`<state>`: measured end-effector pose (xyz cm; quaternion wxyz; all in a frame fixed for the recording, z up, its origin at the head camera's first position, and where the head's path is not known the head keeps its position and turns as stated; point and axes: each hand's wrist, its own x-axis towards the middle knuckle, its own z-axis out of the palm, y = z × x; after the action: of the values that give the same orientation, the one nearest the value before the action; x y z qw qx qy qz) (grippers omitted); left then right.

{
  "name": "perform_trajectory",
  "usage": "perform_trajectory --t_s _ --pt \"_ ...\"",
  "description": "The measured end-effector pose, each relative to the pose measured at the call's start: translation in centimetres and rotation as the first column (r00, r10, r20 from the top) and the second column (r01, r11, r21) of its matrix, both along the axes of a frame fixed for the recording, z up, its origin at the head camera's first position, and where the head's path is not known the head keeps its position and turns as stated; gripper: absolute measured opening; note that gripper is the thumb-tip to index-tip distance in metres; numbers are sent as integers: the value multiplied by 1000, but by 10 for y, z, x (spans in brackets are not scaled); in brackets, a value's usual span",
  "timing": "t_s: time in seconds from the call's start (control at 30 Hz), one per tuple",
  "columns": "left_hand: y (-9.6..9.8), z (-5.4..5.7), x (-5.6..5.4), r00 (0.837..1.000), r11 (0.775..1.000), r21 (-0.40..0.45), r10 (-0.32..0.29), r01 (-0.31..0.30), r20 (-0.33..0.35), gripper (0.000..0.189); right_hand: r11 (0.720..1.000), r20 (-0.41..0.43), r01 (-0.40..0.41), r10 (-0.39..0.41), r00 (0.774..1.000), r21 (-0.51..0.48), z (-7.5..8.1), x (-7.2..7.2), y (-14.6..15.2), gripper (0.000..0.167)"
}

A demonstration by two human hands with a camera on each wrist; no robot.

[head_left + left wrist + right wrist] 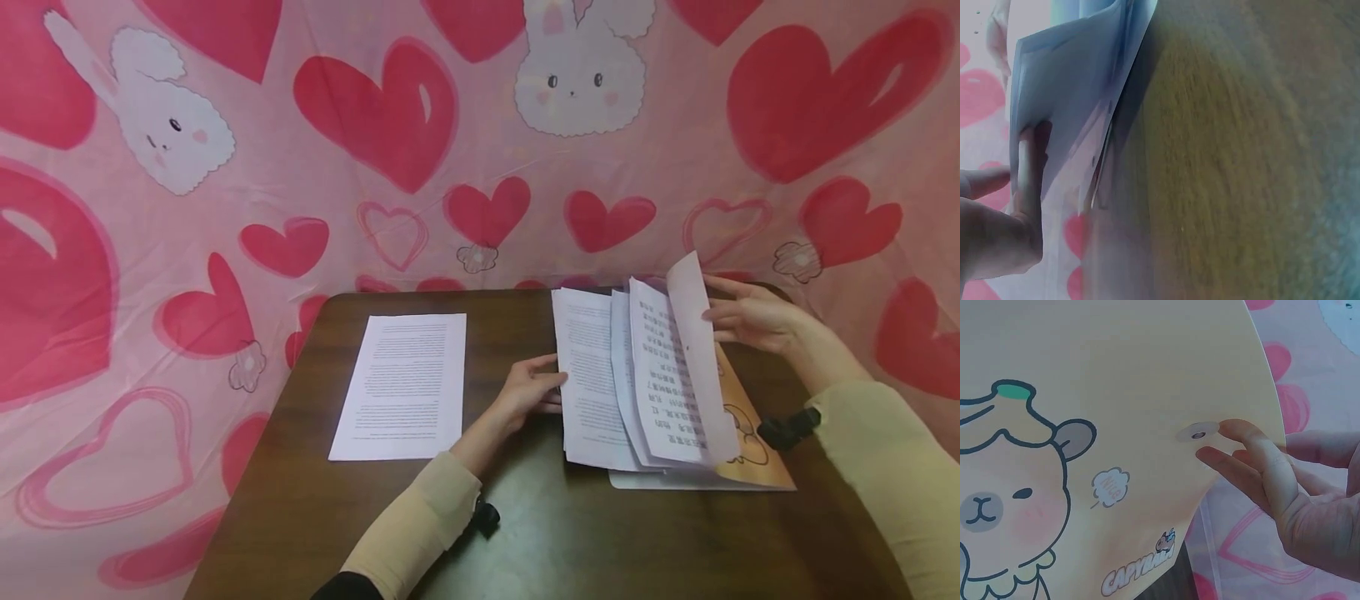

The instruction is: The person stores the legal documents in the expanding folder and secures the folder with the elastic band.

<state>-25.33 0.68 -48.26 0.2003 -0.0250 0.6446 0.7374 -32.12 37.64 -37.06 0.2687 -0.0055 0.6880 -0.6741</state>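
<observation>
My left hand (pixel 528 390) pinches the left edge of a sheaf of printed papers (pixel 588 367), thumb on top and fingers beneath. The left wrist view shows this sheaf (pixel 1066 81) tilted up off the wood. To its right, a page with large printed characters (pixel 667 383) stands fanned open. My right hand (pixel 757 321) grips the far right edge of an orange folder (pixel 1147 375) with a capybara drawing. In the right wrist view, its fingertips (pixel 1207 455) lie beside a round snap button (pixel 1197 434) on the cover. The papers lean into the folder's opening.
A single printed sheet (pixel 408 383) lies flat on the left of the dark wooden table (pixel 510 500). Behind the table's back edge hangs a pink cloth (pixel 337 167) with hearts and rabbits. A black wrist camera (pixel 787 427) sits on the right sleeve.
</observation>
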Motion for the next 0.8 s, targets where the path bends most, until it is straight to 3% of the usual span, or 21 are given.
perform_trajectory --t_s 0.2,0.8 --pt "1 -1 1 1000 1000 9 -26 26 -9 54 1000 -1 -3 3 1000 7 1 1 -1 91" --pt "31 -7 4 1000 999 35 -16 17 -16 53 1000 -10 -11 11 1000 5 0 3 -3 92"
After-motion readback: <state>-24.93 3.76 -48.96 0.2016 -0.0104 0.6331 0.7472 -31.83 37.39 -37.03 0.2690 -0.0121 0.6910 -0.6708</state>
